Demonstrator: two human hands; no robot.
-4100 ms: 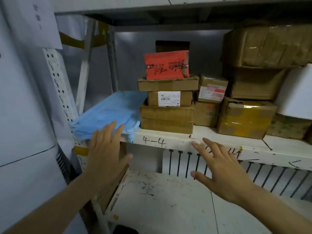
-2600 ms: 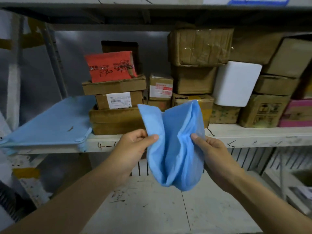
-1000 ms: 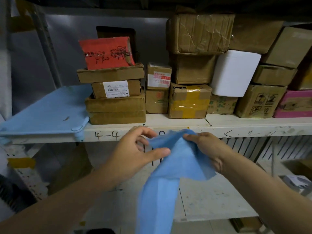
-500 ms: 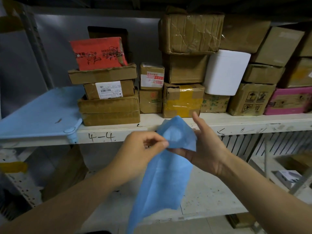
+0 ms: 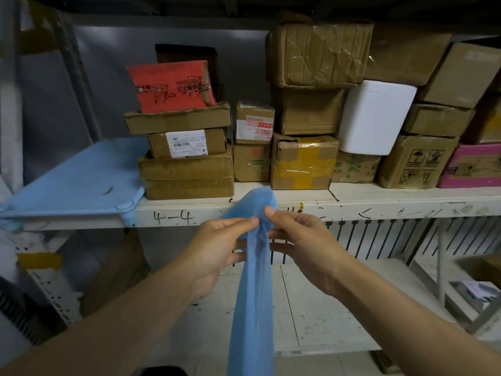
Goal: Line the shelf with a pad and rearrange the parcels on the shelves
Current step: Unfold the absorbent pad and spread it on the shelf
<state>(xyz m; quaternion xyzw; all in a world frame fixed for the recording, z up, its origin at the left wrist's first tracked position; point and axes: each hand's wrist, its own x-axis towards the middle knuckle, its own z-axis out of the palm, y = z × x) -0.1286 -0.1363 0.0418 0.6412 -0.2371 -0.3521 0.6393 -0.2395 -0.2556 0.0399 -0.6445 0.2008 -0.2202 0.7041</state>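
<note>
I hold a folded blue pad [image 5: 253, 302] in front of the shelf edge; it hangs down in a long bunched strip. My left hand [image 5: 217, 253] pinches its top from the left and my right hand [image 5: 303, 245] pinches it from the right, thumbs almost meeting. Another blue pad [image 5: 78, 180] lies flat on the left end of the white shelf [image 5: 379, 204] marked "4-4". To its right stands a stack of brown parcels [image 5: 187, 169] with a red packet [image 5: 170, 85] on top.
More brown cartons [image 5: 317, 47], a yellow-taped box [image 5: 303, 161], a white foam box [image 5: 376, 118] and a pink box [image 5: 471, 166] fill the shelf's right side. A lower white shelf [image 5: 311, 316] lies below. A perforated upright [image 5: 46, 291] stands at left.
The pad has been gathered from a loose, spread shape into a narrow hanging strip. Both hands have closed in on its top edge, the right hand turning from palm-up to a pinch.
</note>
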